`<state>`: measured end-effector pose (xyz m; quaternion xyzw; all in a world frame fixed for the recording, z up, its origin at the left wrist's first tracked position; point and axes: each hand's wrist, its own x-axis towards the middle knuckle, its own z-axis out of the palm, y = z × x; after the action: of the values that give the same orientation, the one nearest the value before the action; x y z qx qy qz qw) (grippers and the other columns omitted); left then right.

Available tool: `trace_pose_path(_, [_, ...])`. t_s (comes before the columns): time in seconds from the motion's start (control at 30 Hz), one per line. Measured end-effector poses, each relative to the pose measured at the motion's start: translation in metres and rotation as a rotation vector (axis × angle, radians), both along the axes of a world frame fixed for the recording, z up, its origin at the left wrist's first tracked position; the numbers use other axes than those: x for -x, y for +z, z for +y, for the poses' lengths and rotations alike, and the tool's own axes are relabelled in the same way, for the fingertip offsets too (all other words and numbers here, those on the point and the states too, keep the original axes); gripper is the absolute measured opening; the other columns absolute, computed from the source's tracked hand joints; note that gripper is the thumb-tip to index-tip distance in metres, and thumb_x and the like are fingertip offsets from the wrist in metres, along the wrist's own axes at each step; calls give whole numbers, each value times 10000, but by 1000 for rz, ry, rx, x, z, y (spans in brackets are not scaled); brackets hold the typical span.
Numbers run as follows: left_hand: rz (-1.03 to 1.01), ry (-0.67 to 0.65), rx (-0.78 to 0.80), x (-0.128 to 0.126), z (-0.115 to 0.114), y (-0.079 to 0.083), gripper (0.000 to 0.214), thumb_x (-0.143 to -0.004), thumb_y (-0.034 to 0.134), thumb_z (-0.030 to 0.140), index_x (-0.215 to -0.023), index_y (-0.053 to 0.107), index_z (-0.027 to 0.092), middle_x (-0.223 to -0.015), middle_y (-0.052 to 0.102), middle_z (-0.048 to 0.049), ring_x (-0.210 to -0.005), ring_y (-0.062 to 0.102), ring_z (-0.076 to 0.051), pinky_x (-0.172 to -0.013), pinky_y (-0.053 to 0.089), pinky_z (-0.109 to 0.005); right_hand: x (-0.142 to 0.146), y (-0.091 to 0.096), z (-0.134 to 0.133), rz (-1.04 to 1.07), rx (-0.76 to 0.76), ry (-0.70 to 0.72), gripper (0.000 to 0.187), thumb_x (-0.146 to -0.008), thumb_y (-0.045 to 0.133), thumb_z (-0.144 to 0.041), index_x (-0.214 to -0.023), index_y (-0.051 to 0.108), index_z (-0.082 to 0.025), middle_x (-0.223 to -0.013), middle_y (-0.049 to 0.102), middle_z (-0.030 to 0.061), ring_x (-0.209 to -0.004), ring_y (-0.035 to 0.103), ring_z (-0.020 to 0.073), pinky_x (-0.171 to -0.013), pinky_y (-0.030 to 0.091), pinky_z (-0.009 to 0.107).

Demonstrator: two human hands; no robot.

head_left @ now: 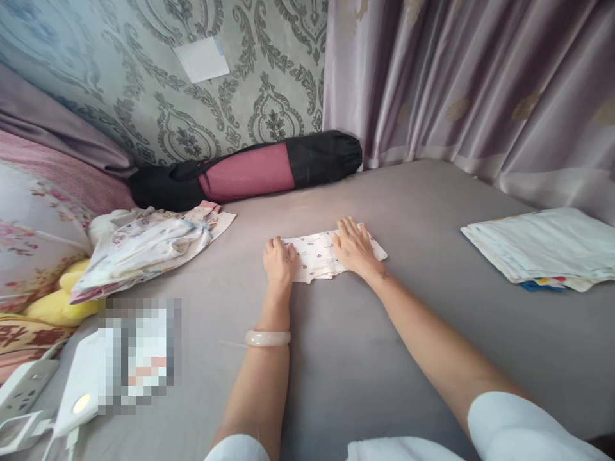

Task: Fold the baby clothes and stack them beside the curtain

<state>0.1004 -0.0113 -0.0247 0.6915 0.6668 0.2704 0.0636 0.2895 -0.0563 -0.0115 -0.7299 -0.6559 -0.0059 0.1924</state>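
A small folded white garment [314, 255] with a scattered dark and green print lies on the grey bed sheet in front of me. At its left end is my left hand [280, 259], fingers curled at the edge and thumb over the cloth; my fingertips are partly hidden. My right hand [354, 246] rests flat on the garment's right part, fingers stretched out and somewhat apart. A corner of the cloth shows beyond that hand. Around my left forearm sits a pale bangle [268, 338].
Left lies a loose heap of light clothes [148, 243] beside a yellow plush [72, 294]. A flat stack of folded cloths [548, 243] lies right. Behind stretches a long black and pink bag [250, 171]. A white device [86, 378] and power strip [29, 387] are near left.
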Motion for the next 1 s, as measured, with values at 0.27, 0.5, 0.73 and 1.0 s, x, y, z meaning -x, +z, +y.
trace_pose_path(0.27, [44,82,44,5,-3,9,327,-900,478,281,-1161,586,116,-1123,629,-196,-1131,565,-319,-938,435,-424,18,-8,-6,-12,151,82,616,-1013,194,-409,-1488,367,-56,-1584,294,153,-1477,215,259,-1198,124,448])
trace_pose_path(0.5, [58,98,92,8,-5,12,343,-908,452,322,-1148,596,126,-1109,645,-186,-1129,570,-317,-958,423,-407,16,-5,-5,19,172,83,581,-1015,229,-406,-1474,384,-86,-1582,307,145,-1474,221,253,-1199,123,439])
trace_pose_path(0.73, [76,134,159,9,-9,21,323,-929,427,342,-1087,615,132,-1091,678,-191,-1112,604,-315,-923,449,-396,-15,12,5,152,70,-52,460,-978,345,-302,-1352,524,-101,-1407,538,158,-1293,487,241,-1087,332,332])
trace_pose_path(1.0, [-27,215,267,8,-11,31,339,-944,418,421,-1005,623,157,-1040,704,-191,-1035,651,-336,-828,480,-411,-80,22,6,260,194,-426,365,-939,418,-322,-1083,711,-158,-1116,713,153,-1063,652,268,-830,466,309])
